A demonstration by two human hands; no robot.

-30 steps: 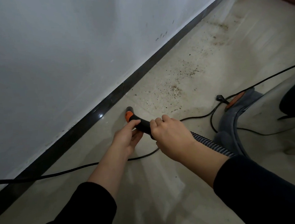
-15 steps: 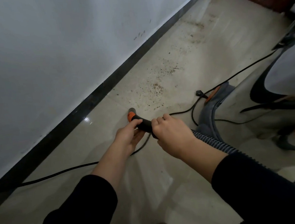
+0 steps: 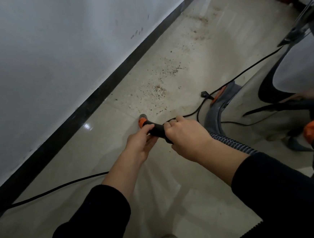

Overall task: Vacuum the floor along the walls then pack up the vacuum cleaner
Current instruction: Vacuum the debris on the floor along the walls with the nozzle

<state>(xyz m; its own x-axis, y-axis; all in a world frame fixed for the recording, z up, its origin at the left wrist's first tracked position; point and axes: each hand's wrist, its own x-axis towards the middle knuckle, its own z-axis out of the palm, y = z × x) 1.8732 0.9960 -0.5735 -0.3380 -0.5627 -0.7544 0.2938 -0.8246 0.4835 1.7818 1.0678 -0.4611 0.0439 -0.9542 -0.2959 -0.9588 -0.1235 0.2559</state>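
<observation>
While your left hand (image 3: 139, 144) holds the black hose handle (image 3: 156, 128) with thumb on top and fingers beneath, just behind its orange collar (image 3: 142, 122), your right hand (image 3: 187, 137) wraps the same handle farther back, where the ribbed hose (image 3: 227, 141) begins. The handle's tip points down at the floor (image 3: 62, 164) near the dark skirting (image 3: 87, 107) (brown crumbs (image 3: 158, 88) lie scattered just beyond it), and a black cord (image 3: 64, 187) trails under your forearms.

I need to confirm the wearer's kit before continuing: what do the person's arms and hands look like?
The left hand and right hand are bare: no gloves, and no ring or watch shows. The left sleeve and right sleeve are long, black and plain, without markings, ending partway up the forearms so the wrists are uncovered.
</observation>
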